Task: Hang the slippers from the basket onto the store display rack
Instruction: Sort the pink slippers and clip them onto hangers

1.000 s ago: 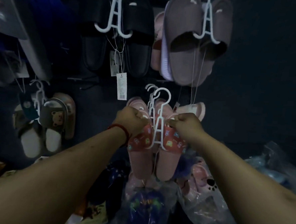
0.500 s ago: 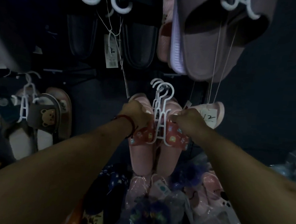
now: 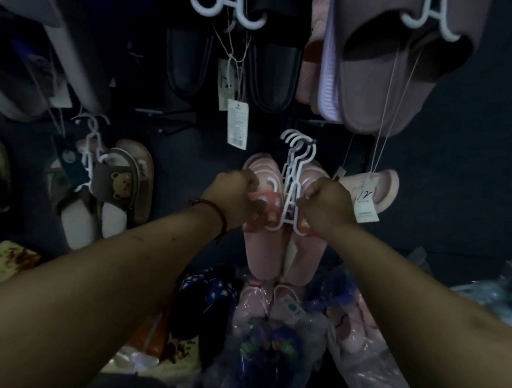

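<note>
Dim store wall, rows of hung footwear. Your left hand [image 3: 239,196] and right hand [image 3: 327,208] grip pink patterned-strap slippers [image 3: 278,246]; white plastic hanger hook [image 3: 302,148] at dark rack peg [image 3: 311,142]. Seating unclear; check, then release.

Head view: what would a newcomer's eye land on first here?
At center, the left hand and right hand grip a pair of pink slippers on a white hanger, whose hook sits at a dark rack peg. A large mauve slipper hangs at upper right, and brown bear slippers hang at left.
</note>
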